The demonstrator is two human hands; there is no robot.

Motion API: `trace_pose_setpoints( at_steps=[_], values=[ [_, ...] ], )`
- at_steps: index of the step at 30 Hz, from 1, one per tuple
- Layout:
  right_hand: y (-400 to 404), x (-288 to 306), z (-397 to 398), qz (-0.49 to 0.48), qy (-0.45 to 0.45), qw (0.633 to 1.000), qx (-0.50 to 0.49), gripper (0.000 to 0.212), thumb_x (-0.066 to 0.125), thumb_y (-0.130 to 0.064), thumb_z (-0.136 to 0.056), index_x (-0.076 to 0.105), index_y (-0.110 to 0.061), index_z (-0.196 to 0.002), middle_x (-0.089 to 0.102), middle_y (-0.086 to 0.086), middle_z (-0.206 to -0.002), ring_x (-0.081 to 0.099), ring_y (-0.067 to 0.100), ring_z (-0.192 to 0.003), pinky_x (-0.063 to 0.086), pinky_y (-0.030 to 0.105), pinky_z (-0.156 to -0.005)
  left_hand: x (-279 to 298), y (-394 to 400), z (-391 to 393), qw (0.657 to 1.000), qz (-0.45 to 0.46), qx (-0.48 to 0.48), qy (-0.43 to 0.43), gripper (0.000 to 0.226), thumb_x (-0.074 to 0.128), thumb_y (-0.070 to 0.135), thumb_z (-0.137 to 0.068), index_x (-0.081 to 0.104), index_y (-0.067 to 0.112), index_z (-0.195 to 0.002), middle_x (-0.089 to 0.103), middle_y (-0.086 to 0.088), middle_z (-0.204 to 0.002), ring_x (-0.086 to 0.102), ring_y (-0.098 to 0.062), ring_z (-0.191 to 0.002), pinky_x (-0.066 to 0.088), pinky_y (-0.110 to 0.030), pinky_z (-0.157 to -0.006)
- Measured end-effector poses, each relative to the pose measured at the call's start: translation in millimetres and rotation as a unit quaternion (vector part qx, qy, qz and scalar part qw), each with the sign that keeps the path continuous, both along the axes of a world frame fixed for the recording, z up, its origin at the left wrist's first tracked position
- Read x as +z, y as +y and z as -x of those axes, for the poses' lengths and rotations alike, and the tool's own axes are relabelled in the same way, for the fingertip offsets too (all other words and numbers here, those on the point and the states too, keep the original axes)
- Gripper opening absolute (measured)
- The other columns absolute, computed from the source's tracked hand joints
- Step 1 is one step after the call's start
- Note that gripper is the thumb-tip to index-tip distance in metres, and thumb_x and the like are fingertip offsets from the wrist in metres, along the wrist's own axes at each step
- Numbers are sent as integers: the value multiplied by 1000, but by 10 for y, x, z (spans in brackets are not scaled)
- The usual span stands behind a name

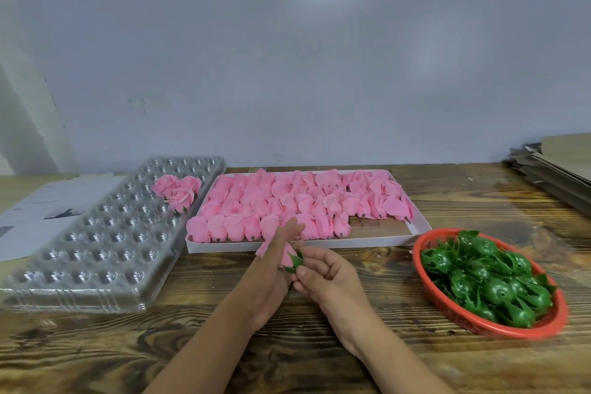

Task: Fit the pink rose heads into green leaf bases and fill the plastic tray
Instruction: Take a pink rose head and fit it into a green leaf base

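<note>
Wood-grain worktable (415, 358) set against a pale grey wall; inspection of the assembly station follows. Both hands meet at centre, near 6 o'clock of the white cardboard box (419, 227) of loose pink rose heads (287, 201). The left hand (271, 269) has its fingers extended along a pink rose head (285, 254), supporting it from the left; whether the thumb clamps it cannot be told. The right hand (326, 275) has its fingers curled inward, with thumb and fingertips pinching a green leaf base (295, 261) at the lower end of that head. Seating appears to be in progress; whether the head is fully home is not visible. The clear plastic tray (92, 265) lies at 9 o'clock, holding only three finished roses (177, 190) in its far right corner, so the task is judged to be at an early stage. A red basket (447, 313) of spare leaf bases (492, 278) sits at 3 o'clock; flattened cardboard (556, 166) at 2 o'clock; printed paper (38, 208) lies behind the tray at 10 o'clock. Risks noted: an off-axis push may bend the peg or leave the head tilted; excess squeeze may crease the petals; a partly seated head may separate when it is set into a tray pocket.
</note>
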State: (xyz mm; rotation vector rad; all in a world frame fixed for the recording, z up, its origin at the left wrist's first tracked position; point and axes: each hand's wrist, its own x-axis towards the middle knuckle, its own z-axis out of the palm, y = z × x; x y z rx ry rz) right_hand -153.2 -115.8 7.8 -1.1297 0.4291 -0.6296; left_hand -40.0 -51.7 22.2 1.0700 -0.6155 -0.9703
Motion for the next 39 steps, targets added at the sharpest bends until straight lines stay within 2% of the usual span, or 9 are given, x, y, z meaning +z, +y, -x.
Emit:
trace_pose_setpoints(
  at_steps=[5,10,15,17,23,29,33,36,39],
  values=[
    [-11,5,-4,7,3,1000,-5,29,61,8,-92,68,-10,-112,77,8,-99,71,12,-84,55,20,-70,43,32,43,1000,0,-27,-12,76,83,81,-53,73,45,-119,59,6,-142,63,-9,-124,55,-28,-96],
    [2,20,6,8,3,1000,-8,30,60,8,-92,70,-11,-113,77,8,-98,70,11,-81,55,20,-70,83,42,82,999,10,-42,-7,100,87,78,-50,58,40,-138,58,2,-141,66,-10,-119,57,-24,-86],
    [14,59,40,2,-9,1000,-1,33,58,8,-93,72,-15,-111,76,9,-101,68,11,-84,55,21,-74,74,62,110,997,29,-66,-37,73,69,85,-67,59,55,-132,31,0,-164,40,-16,-146,40,-39,-118],
    [23,65,47,-10,-17,1000,9,33,58,8,-93,71,-13,-114,76,9,-102,67,12,-85,56,22,-76,64,64,107,997,24,-66,-34,70,65,87,-69,58,57,-133,26,2,-167,32,-16,-151,35,-42,-121],
    [33,84,58,-86,-62,993,48,34,64,-2,-84,71,-10,-116,72,16,-114,71,21,-97,59,30,-85,104,86,118,997,2,-58,-57,63,62,89,-67,60,64,-125,23,18,-166,29,-1,-147,47,-14,-99],
    [9,88,74,-116,-76,989,41,29,69,-8,-77,77,-10,-105,72,21,-112,72,24,-100,59,30,-78,75,92,155,992,2,-69,-103,68,58,91,-66,59,63,-127,30,25,-161,33,1,-146,42,-19,-106],
    [-9,96,94,-86,-70,993,38,29,68,-12,-84,75,-9,-112,72,18,-114,72,22,-96,57,26,-79,23,65,101,991,0,-57,-122,86,67,86,-64,59,42,-138,58,14,-145,53,-5,-135,47,-26,-106],
    [-61,85,106,-56,-46,997,4,29,62,-9,-93,71,-8,-120,73,17,-113,69,21,-93,57,27,-82,30,53,-11,992,-1,-14,-124,73,82,71,-65,66,41,-129,68,4,-131,64,-18,-123,51,-38,-105],
    [-104,101,134,-5,-28,998,-49,25,65,-11,-91,74,-15,-114,74,16,-104,67,21,-88,56,29,-82,19,63,-83,990,-14,3,-139,50,85,47,-72,71,41,-120,73,-2,-121,68,-20,-106,55,-41,-96]
  ],
)
